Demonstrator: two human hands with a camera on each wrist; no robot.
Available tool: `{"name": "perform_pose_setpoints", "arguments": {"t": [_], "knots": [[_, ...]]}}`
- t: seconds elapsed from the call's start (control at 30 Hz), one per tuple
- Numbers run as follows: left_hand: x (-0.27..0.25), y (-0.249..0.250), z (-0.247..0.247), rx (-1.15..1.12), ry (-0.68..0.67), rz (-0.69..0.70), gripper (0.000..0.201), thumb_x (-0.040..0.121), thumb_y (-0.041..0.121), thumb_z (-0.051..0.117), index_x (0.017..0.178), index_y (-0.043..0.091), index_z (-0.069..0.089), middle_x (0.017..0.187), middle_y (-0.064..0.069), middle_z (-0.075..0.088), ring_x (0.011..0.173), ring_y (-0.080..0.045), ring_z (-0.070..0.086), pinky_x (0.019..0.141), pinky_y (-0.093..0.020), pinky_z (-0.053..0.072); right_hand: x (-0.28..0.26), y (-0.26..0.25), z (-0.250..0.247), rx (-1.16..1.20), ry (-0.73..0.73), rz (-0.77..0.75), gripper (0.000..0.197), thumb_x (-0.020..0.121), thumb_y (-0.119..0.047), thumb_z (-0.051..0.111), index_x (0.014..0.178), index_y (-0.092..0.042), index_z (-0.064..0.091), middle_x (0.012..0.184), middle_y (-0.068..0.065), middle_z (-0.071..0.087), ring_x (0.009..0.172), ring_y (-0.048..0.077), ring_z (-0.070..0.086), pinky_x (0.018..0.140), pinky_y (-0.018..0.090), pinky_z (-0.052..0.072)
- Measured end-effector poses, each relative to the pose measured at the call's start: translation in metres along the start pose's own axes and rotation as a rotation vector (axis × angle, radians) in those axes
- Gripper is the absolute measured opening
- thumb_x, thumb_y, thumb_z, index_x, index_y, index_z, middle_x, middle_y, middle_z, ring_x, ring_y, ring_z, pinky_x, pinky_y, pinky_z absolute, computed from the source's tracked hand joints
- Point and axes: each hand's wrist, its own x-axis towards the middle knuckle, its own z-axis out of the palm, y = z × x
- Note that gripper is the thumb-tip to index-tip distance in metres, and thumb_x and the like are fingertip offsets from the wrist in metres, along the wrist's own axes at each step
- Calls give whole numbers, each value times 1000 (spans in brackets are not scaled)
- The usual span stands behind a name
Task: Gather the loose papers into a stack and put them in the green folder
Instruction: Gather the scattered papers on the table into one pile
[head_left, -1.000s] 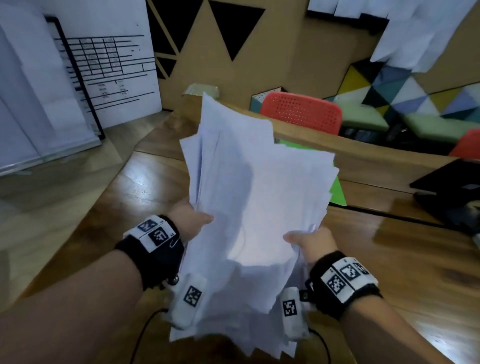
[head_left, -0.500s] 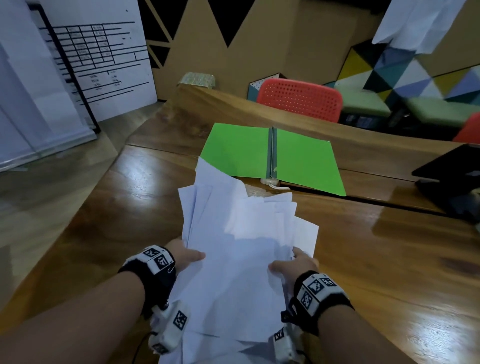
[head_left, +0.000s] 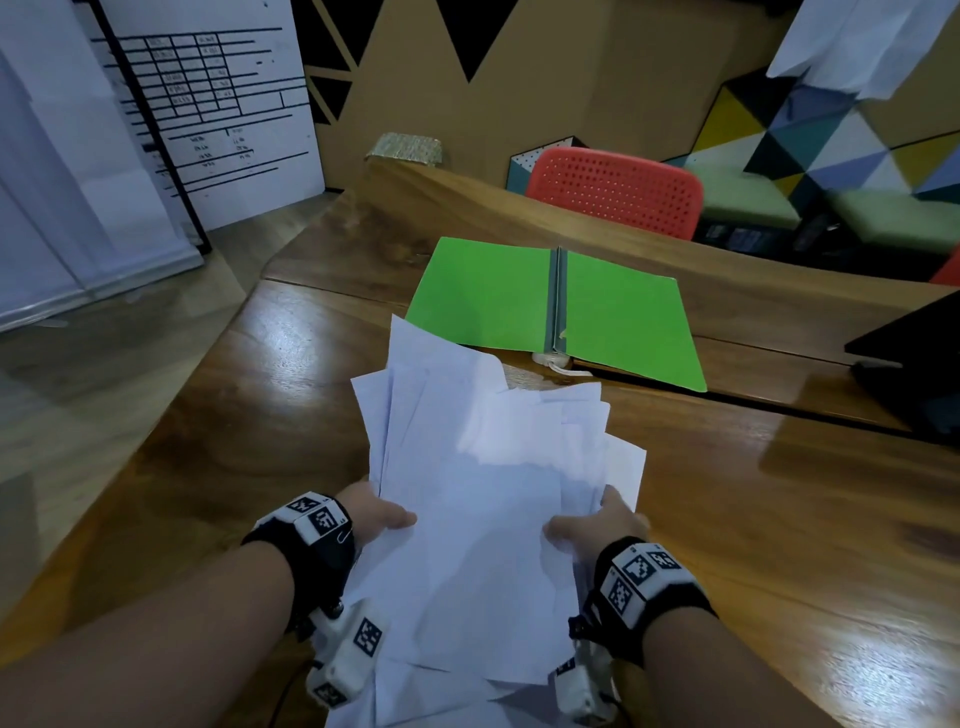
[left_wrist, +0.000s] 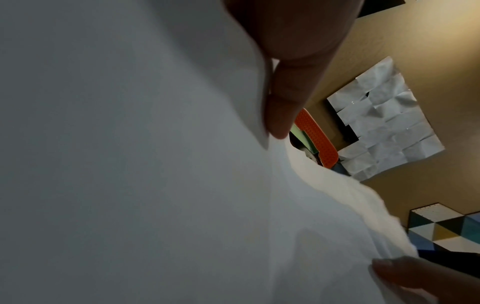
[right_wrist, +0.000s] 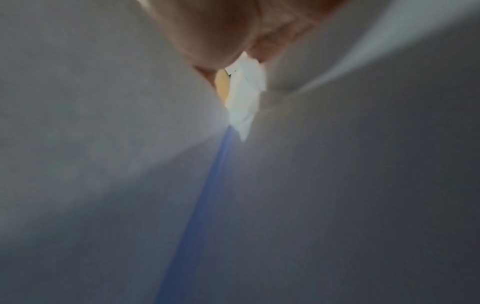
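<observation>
An uneven bundle of white papers (head_left: 483, 499) is held low over the wooden table (head_left: 249, 415), its sheets fanned out at the far end. My left hand (head_left: 376, 514) grips its left edge with the thumb on top, and my right hand (head_left: 592, 527) grips the right edge the same way. The green folder (head_left: 556, 306) lies open and flat on the table just beyond the bundle. In the left wrist view the papers (left_wrist: 130, 164) fill the frame under my thumb (left_wrist: 288, 98). In the right wrist view blurred papers (right_wrist: 337, 185) hide almost everything.
A red perforated chair (head_left: 613, 192) stands behind the table's far edge. A dark laptop-like object (head_left: 914, 364) sits at the right. A white cord end (head_left: 550, 359) lies at the folder's spine. A whiteboard (head_left: 197, 104) leans at the left.
The bundle, held upright in front of the folder a second ago, has tipped down and come toward me, uncovering the open folder. Both hands have dropped with it, still gripping its edges.
</observation>
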Motion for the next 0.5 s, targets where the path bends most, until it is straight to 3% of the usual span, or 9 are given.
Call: {"name": "perform_pose_setpoints", "arguments": {"t": [0.07, 0.17, 0.27, 0.3, 0.4, 0.47, 0.5], "knots": [[1, -1, 3, -14, 1, 14, 46, 75, 2, 73, 117, -9, 57, 106, -21, 64, 97, -34, 62, 89, -41, 50, 5, 1, -9, 19, 13, 35, 87, 57, -36, 76, 132, -21, 34, 130, 12, 38, 107, 34, 52, 76, 41, 51], [4, -4, 9, -38, 4, 15, 51, 73, 6, 75, 118, -7, 55, 113, -22, 63, 98, -33, 61, 86, -39, 49, 9, 1, -11, 102, 38, 72, 96, 54, -41, 80, 133, -21, 29, 130, 14, 42, 103, 35, 55, 81, 46, 53], [16, -11, 4, -67, -79, 22, 88, 43, 24, 90, 118, -6, 57, 115, -21, 65, 105, -40, 62, 96, -48, 49, 12, 5, -15, 255, 52, 100, 101, 51, -42, 82, 134, -23, 28, 126, 14, 49, 96, 34, 59, 85, 48, 52], [19, -13, 1, -84, -126, 22, 88, 40, 23, 91, 116, -6, 59, 113, -22, 66, 104, -41, 62, 97, -51, 48, 15, 9, -17, 325, 58, 119, 103, 51, -41, 83, 136, -22, 28, 127, 15, 50, 100, 36, 58, 87, 49, 51], [-1, -7, -6, -156, -209, 44, 42, 57, 5, 75, 98, -2, 67, 93, -17, 71, 95, -39, 64, 93, -49, 49, 23, 23, -21, 480, 93, 176, 116, 42, -44, 86, 140, -13, 32, 124, 18, 55, 105, 40, 58, 87, 51, 51], [-7, -7, -7, -215, -263, 65, 33, 51, 6, 72, 83, 4, 70, 74, -9, 74, 80, -33, 65, 82, -41, 52, 26, 31, -23, 485, 65, 166, 113, 39, -51, 84, 134, -8, 41, 104, 16, 61, 86, 35, 62, 72, 45, 55], [-5, -8, -6, -224, -270, 68, 35, 46, 7, 73, 81, 4, 70, 72, -8, 74, 78, -32, 65, 80, -40, 52, 25, 33, -24, 482, 29, 132, 100, 47, -51, 84, 128, -5, 47, 87, 13, 59, 71, 30, 59, 60, 38, 51]]}}
